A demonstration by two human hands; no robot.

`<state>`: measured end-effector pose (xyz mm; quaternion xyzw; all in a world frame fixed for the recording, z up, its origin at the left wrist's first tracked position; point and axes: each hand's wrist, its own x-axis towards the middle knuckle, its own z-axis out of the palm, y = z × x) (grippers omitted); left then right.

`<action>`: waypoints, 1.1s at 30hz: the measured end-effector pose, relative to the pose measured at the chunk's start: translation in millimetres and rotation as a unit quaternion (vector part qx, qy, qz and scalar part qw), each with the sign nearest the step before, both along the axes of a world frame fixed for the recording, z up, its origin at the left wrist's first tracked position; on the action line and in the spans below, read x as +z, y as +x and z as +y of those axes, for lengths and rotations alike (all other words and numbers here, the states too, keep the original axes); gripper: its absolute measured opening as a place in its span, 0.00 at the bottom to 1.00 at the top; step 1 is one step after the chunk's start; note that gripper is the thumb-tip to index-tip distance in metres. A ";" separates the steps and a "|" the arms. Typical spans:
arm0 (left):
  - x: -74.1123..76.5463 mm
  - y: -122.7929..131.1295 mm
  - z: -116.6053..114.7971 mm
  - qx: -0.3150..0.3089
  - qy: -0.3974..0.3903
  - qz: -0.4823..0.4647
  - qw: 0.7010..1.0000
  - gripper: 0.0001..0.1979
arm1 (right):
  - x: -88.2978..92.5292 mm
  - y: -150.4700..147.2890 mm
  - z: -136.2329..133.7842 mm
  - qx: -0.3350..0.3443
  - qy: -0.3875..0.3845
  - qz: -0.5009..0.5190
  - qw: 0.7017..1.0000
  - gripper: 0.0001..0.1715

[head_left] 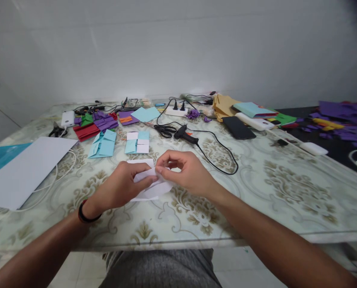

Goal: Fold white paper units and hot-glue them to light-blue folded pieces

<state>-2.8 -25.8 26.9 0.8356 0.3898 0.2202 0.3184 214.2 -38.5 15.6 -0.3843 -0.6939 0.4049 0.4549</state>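
Observation:
A sheet of white paper point(150, 191) with folds in it lies in front of me on the patterned table. My left hand point(122, 185) grips its left side, thumb on top and fingers partly hidden. At the paper's upper right part, my right hand point(186, 171) pinches a flap between thumb and forefinger. Just beyond the paper rest a folded light-blue and white paper square point(137, 142) and a folded light-blue paper piece point(103, 144). A black glue gun point(186, 135) and black-handled scissors point(164, 130) lie farther back.
White sheets point(31, 170) over a blue folder point(4, 156) cover the left side. Purple folded papers point(103, 121) and a power strip point(176, 111) sit at the back. On the right are a black phone point(238, 128), a charger point(314, 149) and purple scraps point(346, 120). The glue gun's cord point(236, 162) loops rightward.

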 end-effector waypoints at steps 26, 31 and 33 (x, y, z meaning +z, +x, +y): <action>6.0 -0.1 4.6 0.101 0.054 -0.086 0.990 0.16 | 4.4 8.6 8.9 -0.025 -0.018 0.052 0.998 0.09; 2.1 3.8 3.9 0.128 -0.031 -0.183 0.974 0.14 | -2.8 -0.1 3.8 0.016 -0.083 0.048 0.995 0.18; -0.1 4.5 2.8 0.109 -0.091 -0.210 0.967 0.13 | -5.1 -2.0 3.4 0.005 -0.094 0.046 0.994 0.17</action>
